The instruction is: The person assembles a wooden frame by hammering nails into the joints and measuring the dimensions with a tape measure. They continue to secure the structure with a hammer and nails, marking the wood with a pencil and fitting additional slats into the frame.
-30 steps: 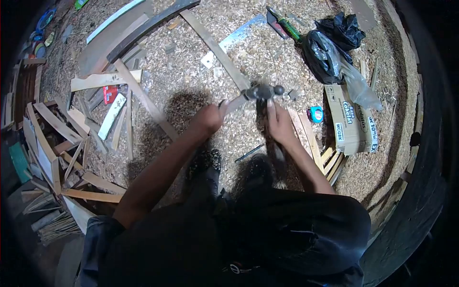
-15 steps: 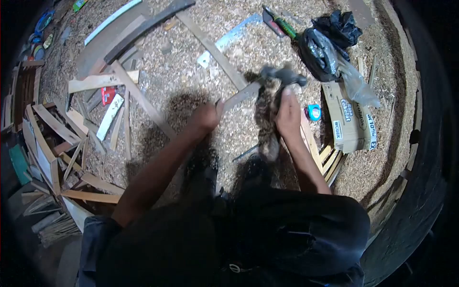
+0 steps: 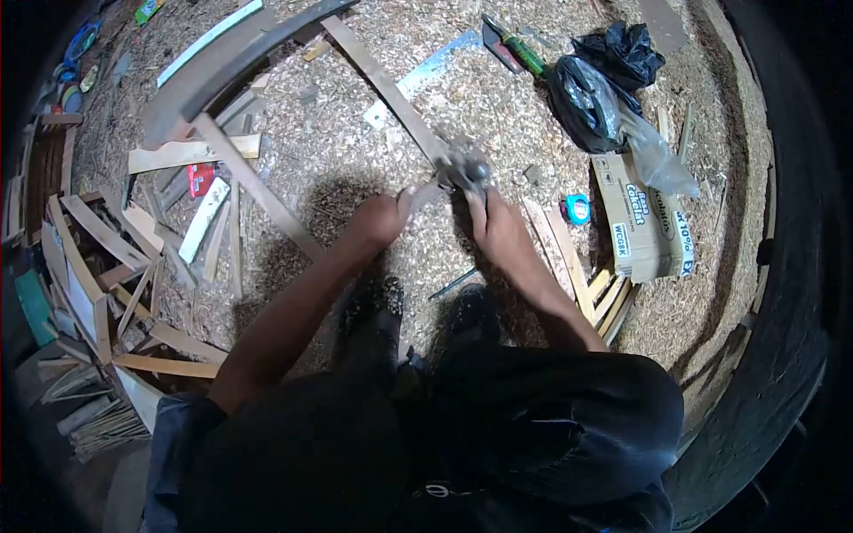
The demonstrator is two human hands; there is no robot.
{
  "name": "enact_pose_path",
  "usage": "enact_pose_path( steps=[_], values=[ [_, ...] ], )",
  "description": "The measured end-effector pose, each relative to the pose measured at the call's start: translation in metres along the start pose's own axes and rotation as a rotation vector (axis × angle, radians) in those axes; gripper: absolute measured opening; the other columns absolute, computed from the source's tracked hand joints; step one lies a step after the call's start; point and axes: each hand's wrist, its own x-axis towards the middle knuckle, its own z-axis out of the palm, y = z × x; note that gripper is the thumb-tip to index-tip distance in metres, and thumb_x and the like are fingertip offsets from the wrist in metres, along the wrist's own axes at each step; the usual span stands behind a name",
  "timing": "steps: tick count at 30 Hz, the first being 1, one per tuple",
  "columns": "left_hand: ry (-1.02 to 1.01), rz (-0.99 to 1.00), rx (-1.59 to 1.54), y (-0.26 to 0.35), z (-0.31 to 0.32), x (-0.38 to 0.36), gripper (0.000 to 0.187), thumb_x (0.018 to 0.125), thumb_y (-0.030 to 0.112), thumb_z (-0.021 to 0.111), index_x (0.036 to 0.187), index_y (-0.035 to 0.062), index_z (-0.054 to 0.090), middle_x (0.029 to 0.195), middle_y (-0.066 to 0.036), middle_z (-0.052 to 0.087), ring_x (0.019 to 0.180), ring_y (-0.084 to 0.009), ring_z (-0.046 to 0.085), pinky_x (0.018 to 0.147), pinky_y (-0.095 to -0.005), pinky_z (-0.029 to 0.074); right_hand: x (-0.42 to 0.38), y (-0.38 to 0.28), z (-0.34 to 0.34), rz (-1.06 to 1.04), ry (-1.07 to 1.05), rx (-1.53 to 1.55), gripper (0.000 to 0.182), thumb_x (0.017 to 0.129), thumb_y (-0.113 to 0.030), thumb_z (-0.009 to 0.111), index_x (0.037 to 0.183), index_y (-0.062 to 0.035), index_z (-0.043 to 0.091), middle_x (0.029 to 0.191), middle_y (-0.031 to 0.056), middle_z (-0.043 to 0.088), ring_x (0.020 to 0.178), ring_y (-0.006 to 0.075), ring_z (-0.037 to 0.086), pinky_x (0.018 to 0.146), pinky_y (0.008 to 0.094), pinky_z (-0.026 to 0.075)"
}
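Note:
My left hand (image 3: 380, 220) is closed round a short wooden piece (image 3: 425, 197) at the end of the wooden frame (image 3: 386, 89). In my right hand (image 3: 499, 229) is a hammer (image 3: 464, 169), gripped just below its dark head. The hammer head lies over the corner where the short piece meets the long slat, blurred by motion. Whether it touches the wood cannot be made out. Another slat (image 3: 258, 186) of the frame runs down to the left, behind my left forearm.
Right of my hands lie a blue tape measure (image 3: 577, 210), a flattened cardboard box (image 3: 647, 218) and black plastic bags (image 3: 582, 102). A handsaw (image 3: 435, 67) is beyond the frame. Scrap wood (image 3: 107, 231) is heaped at the left, on shavings.
My right hand and the hammer have moved left, from beside the frame corner onto it. The frame has shifted slightly left. My left hand has kept its hold.

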Motion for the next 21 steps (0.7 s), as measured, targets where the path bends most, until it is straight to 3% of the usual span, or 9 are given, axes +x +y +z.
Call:
enact_pose_path(
  steps=[3, 6, 7, 10, 13, 16, 17, 20, 21],
  values=[
    [0.006, -0.021, 0.094, -0.003, 0.003, 0.004, 0.075, 0.103, 0.053, 0.030, 0.082, -0.0070, 0.069, 0.076, -0.032, 0.064, 0.080, -0.0491, 0.065, 0.076, -0.0540, 0.049, 0.008, -0.022, -0.018, 0.073, 0.068, 0.151, 0.026, 0.100, -0.022, 0.054, 0.114, -0.0003, 0.057, 0.068, 0.0276, 0.061, 0.060, 0.0463, 0.062, 0.053, 0.0517, 0.046],
    [-0.078, -0.168, -0.019, 0.028, -0.024, -0.015, 0.075, 0.103, 0.055, 0.029, 0.088, -0.0074, 0.069, 0.084, -0.034, 0.064, 0.088, -0.0482, 0.066, 0.080, -0.0529, 0.050, -0.008, 0.012, 0.010, -0.106, 0.197, 0.158, 0.026, 0.100, -0.021, 0.054, 0.116, -0.0009, 0.056, 0.069, 0.0278, 0.061, 0.061, 0.0470, 0.062, 0.053, 0.0520, 0.046],
    [-0.111, -0.178, 0.046, 0.025, -0.021, -0.005, 0.075, 0.103, 0.055, 0.030, 0.091, -0.0075, 0.069, 0.090, -0.035, 0.065, 0.091, -0.0471, 0.066, 0.083, -0.0531, 0.050, -0.005, 0.012, 0.010, -0.073, 0.087, 0.022, 0.029, 0.102, -0.027, 0.052, 0.104, 0.0017, 0.054, 0.060, 0.0268, 0.059, 0.052, 0.0442, 0.061, 0.047, 0.0511, 0.047],
    [-0.089, -0.135, 0.028, 0.015, -0.014, -0.005, 0.073, 0.103, 0.054, 0.031, 0.092, -0.0077, 0.069, 0.092, -0.035, 0.065, 0.091, -0.0480, 0.066, 0.083, -0.0537, 0.049, 0.007, 0.002, -0.009, 0.022, 0.063, 0.009, 0.031, 0.102, -0.027, 0.051, 0.107, 0.0032, 0.055, 0.061, 0.0284, 0.059, 0.053, 0.0453, 0.061, 0.047, 0.0532, 0.044],
    [-0.086, -0.157, 0.029, 0.015, -0.019, 0.000, 0.071, 0.103, 0.052, 0.033, 0.092, -0.0075, 0.070, 0.092, -0.035, 0.065, 0.091, -0.0495, 0.065, 0.084, -0.0537, 0.049, -0.007, 0.000, -0.002, 0.046, 0.204, 0.212, 0.027, 0.101, -0.022, 0.052, 0.113, 0.0023, 0.054, 0.069, 0.0314, 0.061, 0.065, 0.0509, 0.061, 0.054, 0.0536, 0.044],
    [-0.123, -0.190, 0.008, 0.017, -0.018, 0.001, 0.070, 0.103, 0.052, 0.033, 0.094, -0.0077, 0.069, 0.095, -0.035, 0.065, 0.093, -0.0487, 0.065, 0.085, -0.0531, 0.049, -0.004, -0.003, 0.006, -0.001, 0.007, -0.052, 0.033, 0.102, -0.027, 0.050, 0.112, 0.0043, 0.054, 0.064, 0.0285, 0.061, 0.056, 0.0460, 0.062, 0.050, 0.0519, 0.047],
    [-0.125, -0.168, 0.023, 0.010, -0.010, -0.002, 0.070, 0.103, 0.051, 0.033, 0.094, -0.0077, 0.069, 0.095, -0.035, 0.065, 0.093, -0.0483, 0.065, 0.085, -0.0528, 0.049, 0.001, -0.001, 0.002, 0.015, -0.035, -0.092, 0.036, 0.102, -0.027, 0.050, 0.119, 0.0045, 0.053, 0.065, 0.0273, 0.061, 0.058, 0.0450, 0.064, 0.051, 0.0504, 0.050],
    [-0.100, -0.149, 0.060, 0.015, -0.017, -0.001, 0.070, 0.102, 0.052, 0.034, 0.092, -0.0073, 0.070, 0.092, -0.034, 0.066, 0.090, -0.0484, 0.066, 0.084, -0.0537, 0.049, -0.008, -0.007, 0.003, 0.011, 0.105, 0.100, 0.038, 0.102, -0.028, 0.051, 0.120, 0.0056, 0.052, 0.064, 0.0269, 0.061, 0.058, 0.0436, 0.065, 0.052, 0.0488, 0.051],
    [-0.139, -0.175, 0.026, 0.018, -0.022, -0.006, 0.070, 0.102, 0.052, 0.034, 0.092, -0.0071, 0.070, 0.091, -0.034, 0.066, 0.089, -0.0487, 0.066, 0.084, -0.0541, 0.049, -0.008, -0.005, 0.005, 0.056, 0.030, 0.027, 0.036, 0.102, -0.029, 0.051, 0.116, 0.0036, 0.054, 0.065, 0.0279, 0.061, 0.058, 0.0427, 0.066, 0.052, 0.0488, 0.051]
  ],
)
